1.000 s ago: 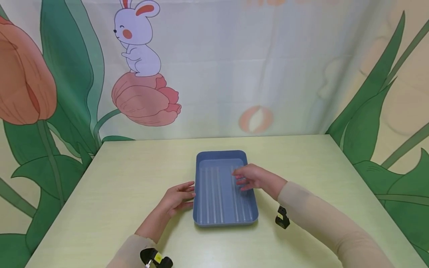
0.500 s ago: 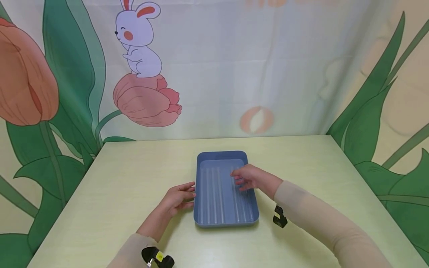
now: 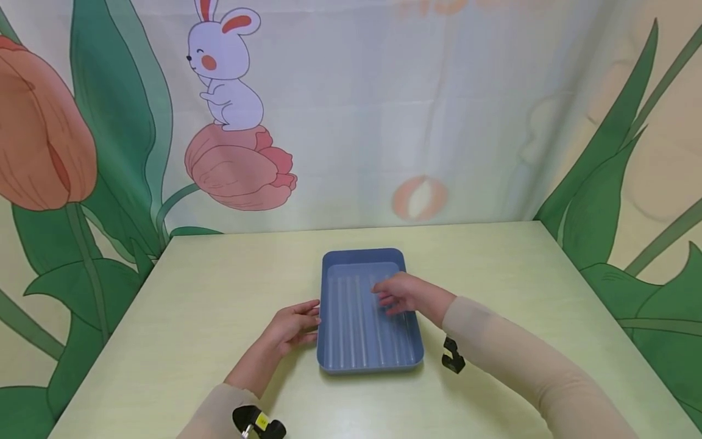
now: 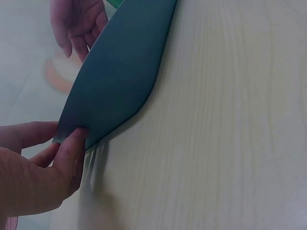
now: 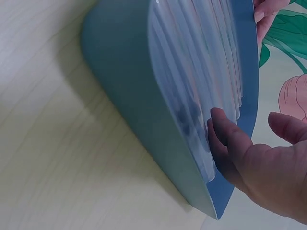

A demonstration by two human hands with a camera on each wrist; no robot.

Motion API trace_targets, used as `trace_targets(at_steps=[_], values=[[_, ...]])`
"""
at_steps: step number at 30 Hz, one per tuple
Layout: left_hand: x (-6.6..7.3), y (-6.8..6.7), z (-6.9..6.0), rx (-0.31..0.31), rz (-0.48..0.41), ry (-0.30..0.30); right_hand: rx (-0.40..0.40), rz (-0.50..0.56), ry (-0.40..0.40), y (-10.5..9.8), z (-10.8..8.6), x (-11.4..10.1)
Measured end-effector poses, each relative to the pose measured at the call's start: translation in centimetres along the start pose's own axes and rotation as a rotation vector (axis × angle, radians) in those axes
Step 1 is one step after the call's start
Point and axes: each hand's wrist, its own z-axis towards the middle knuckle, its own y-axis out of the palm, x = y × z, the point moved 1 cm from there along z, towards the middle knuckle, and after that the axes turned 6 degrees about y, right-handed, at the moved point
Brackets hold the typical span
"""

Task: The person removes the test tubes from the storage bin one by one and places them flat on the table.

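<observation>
A blue rectangular tray lies on the table, its long side running away from me. Inside it sits a clear, ridged plastic piece, which shows as pale lengthwise ribs in the head view. My left hand is at the tray's left side; in the left wrist view its thumb and fingertips touch the outer wall near a corner. Over the right half of the tray is my right hand, palm turned inward and fingers loosely extended. Its fingertips are close to the ribbed plastic; whether they touch it I cannot tell.
The pale wooden table extends around the tray on all sides. Behind it hangs a printed cloth with a rabbit and tulips. A small black camera mount is strapped at each wrist.
My right hand has shifted slightly left, further over the tray. The left hand keeps its place at the tray's side, and the tray has hardly moved.
</observation>
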Motion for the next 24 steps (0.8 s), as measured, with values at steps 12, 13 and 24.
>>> trace_targets(at_steps=[12,13,24], values=[[0.1,0.1,-0.1,-0.01,0.002,-0.009,0.003,0.006,0.026,0.9,0.9,-0.2],[0.1,0.1,-0.1,-0.01,0.003,-0.008,0.003,0.003,0.029,1.0,1.0,-0.2],[0.0,0.2,-0.1,-0.01,-0.006,-0.008,0.017,-0.023,0.028,-1.4,16.2,5.0]])
